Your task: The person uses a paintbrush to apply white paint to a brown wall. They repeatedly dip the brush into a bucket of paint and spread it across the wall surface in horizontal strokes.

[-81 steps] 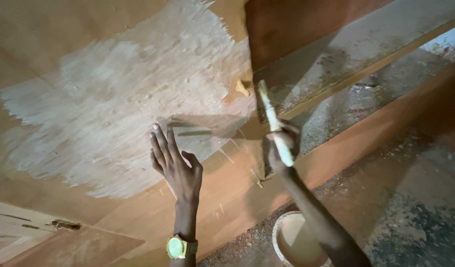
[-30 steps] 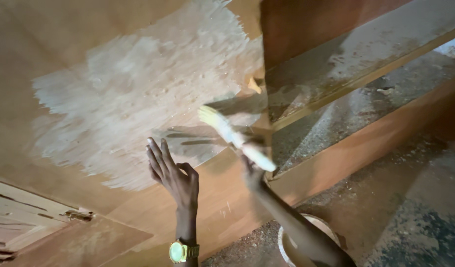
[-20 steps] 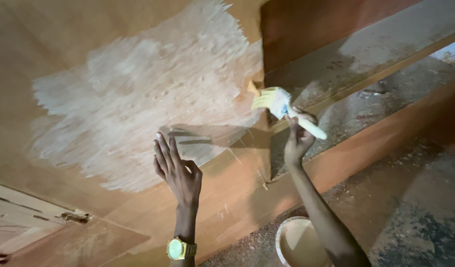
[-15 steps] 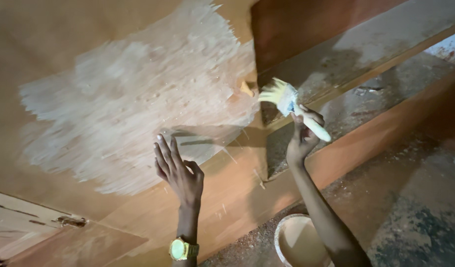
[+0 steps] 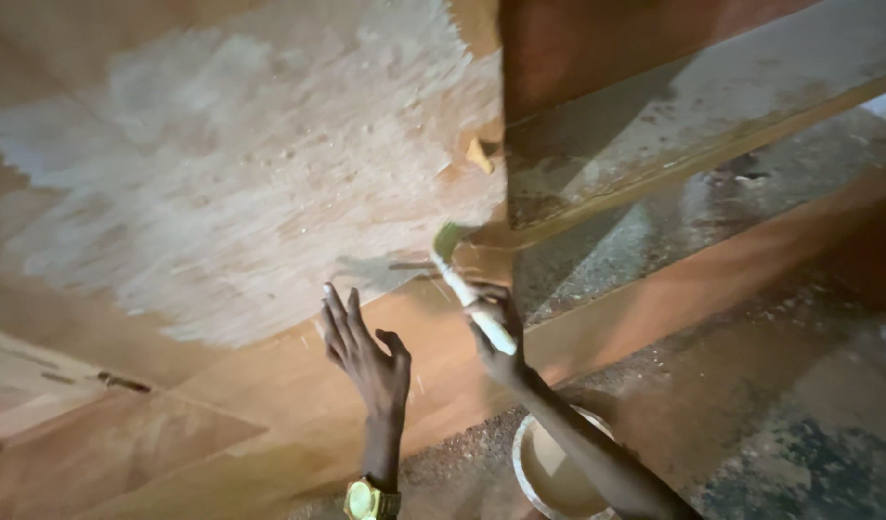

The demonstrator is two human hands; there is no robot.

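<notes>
Filling most of the frame, a large brown wooden board [image 5: 270,385] lies flat, and a wide whitish coat of paste [image 5: 241,183] covers its upper left and middle part. At the upper right a darker upright panel [image 5: 597,58] and a dusty plank [image 5: 703,125] stand against it. At the bottom middle a round bucket [image 5: 544,472] with pale liquid sits on the dusty floor [image 5: 799,404].

The left hand [image 5: 366,351] rests flat on the bare wood just below the coated area, fingers spread wide, holding nothing; a yellow-green wristwatch [image 5: 366,501] is on its wrist. The right hand [image 5: 496,332] is closed around the pale handle of a brush [image 5: 467,284], near the middle of the frame.

Half a second ago the brush was lifted in the air, bristles up, close to the panel. Now its bristles point down and touch the board at the lower right edge of the paste, so it seems a new stroke begins on the still uncoated strip there.
</notes>
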